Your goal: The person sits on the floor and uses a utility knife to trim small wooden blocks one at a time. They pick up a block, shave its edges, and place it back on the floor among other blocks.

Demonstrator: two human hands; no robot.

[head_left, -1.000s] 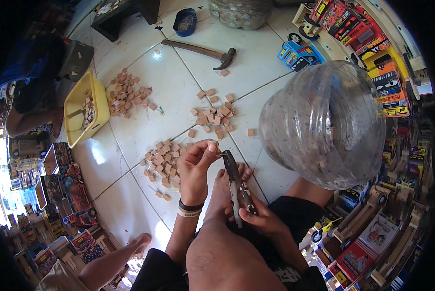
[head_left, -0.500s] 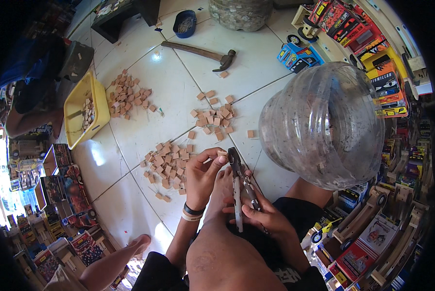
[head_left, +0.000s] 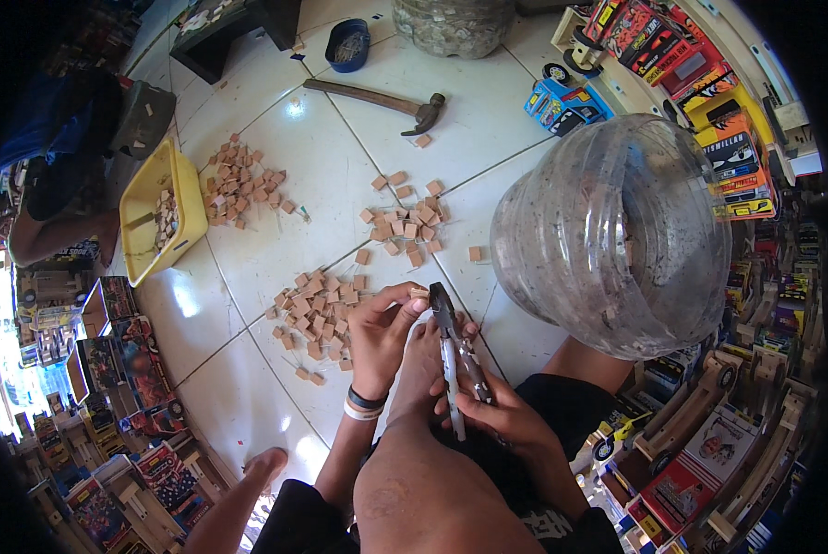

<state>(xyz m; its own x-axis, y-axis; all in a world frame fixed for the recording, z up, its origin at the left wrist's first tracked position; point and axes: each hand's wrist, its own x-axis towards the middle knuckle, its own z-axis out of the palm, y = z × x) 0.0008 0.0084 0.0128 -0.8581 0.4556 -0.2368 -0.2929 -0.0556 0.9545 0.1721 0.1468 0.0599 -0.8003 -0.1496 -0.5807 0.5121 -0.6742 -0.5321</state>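
My left hand pinches a small wooden block between thumb and fingertips. Close against its right side is the head of a pair of pliers with worn, white-flecked handles. My right hand is wrapped around those handles, which are near each other. Whether the jaws grip the block or a thin piece in it is too small to tell. To the left of my left hand lies a pile of similar wooden blocks. Another heap of blocks sits beyond my hands, with thin pins or wires among them.
A large clear plastic container lies at the right. Further off are a hammer and a blue bowl of nail-like bits. At left stands a yellow tub beside more blocks. Toy trucks crowd both sides. Another person's foot shows lower left.
The pliers' handles have drawn closer together in my right hand, and their head has shifted slightly left toward the block. My left hand keeps its pinch, moving only a little.
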